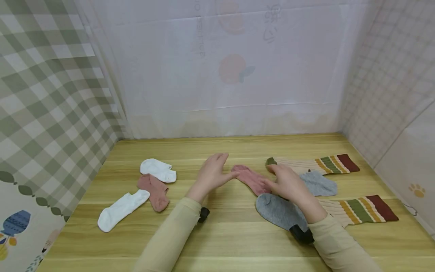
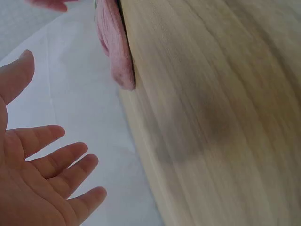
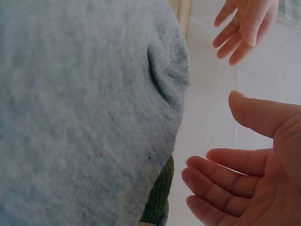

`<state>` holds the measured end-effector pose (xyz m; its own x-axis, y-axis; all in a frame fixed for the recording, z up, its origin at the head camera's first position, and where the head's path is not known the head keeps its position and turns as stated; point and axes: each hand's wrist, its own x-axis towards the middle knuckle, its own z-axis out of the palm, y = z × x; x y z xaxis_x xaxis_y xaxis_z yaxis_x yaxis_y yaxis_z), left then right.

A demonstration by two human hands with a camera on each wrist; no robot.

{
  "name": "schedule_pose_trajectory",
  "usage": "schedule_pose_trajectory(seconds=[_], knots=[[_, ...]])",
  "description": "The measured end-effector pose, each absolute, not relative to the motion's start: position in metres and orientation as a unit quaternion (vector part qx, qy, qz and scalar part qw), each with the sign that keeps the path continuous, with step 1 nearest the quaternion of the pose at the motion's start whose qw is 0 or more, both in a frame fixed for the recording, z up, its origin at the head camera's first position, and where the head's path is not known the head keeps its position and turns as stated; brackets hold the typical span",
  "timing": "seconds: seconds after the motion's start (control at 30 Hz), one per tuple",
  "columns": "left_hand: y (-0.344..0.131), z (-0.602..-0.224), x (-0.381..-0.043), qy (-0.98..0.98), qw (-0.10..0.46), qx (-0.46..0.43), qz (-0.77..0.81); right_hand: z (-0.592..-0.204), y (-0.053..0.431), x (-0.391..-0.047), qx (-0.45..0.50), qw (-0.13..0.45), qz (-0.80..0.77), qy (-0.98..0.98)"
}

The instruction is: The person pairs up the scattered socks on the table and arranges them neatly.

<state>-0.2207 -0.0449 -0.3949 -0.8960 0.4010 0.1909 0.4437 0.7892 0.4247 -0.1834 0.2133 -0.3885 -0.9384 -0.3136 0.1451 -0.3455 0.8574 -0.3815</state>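
Over the middle of the table, my left hand point(image 1: 212, 173) is held with its fingers spread and nothing in them. A pink sock point(image 1: 249, 178) lies flat between the two hands, its toe end near my left thumb. My right hand point(image 1: 289, 182) hangs over the right part of the table, fingers extended and holding nothing, as the right wrist view also shows. Beneath the right wrist lies a dark grey sock point(image 1: 276, 209), which fills much of the right wrist view. A lighter grey sock point(image 1: 319, 183) lies just right of that hand.
Two long striped socks, one farther back point(image 1: 334, 164) and one nearer point(image 1: 365, 209), lie at the right. On the left lie a white sock point(image 1: 158, 170), a darker pink sock point(image 1: 154, 192) and another white sock point(image 1: 122, 211). Cloth curtains point(image 1: 217, 113) stand around the wooden table point(image 1: 224, 249).
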Motion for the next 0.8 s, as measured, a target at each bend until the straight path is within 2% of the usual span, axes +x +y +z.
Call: schedule_pose_trajectory(seconds=[0.47, 0.8], knots=[[-0.025, -0.402, -0.243, -0.937, -0.027, -0.191, -0.293, -0.396, 0.212, -0.19, 0.151, -0.038, 0.223, -0.962], [-0.011, -0.409, -0.253, -0.937, -0.036, -0.182, -0.294, -0.399, 0.207, -0.196, 0.157, -0.069, 0.226, -0.959]])
